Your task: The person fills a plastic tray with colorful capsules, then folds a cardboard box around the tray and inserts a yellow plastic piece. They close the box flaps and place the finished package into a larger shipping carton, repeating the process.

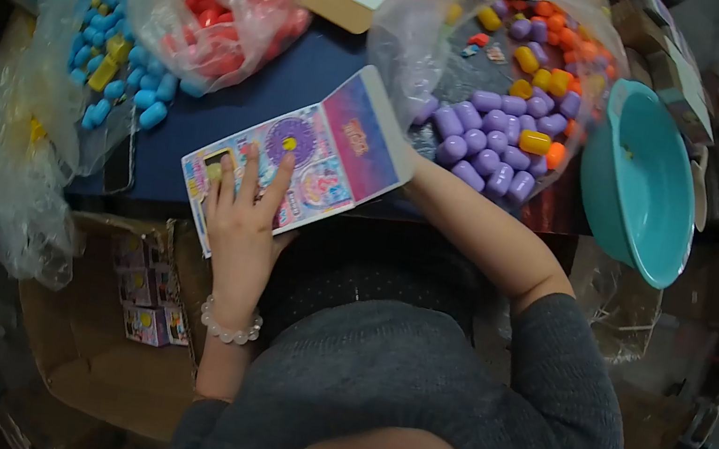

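A printed cardboard box (299,162), with a purple round design on its front, lies slanted at the near edge of the table. Its pink and purple flap (362,139) is folded out to the right. My left hand (242,214) grips the box, fingers spread over the printed face and thumb at the lower edge. From the right, my right forearm (473,229) reaches up to the flap. The flap hides my right hand, so its fingers do not show. Just beyond lie purple capsules (487,141) in a clear plastic bag (413,19), with orange and yellow ones among them.
Blue capsules (147,99) and a bag of red pieces (220,35) are at the left. A phone (120,165) lies by the table edge. On the right stands a turquoise basin (643,177). Below, a large carton (89,360) holds several small printed boxes (148,322).
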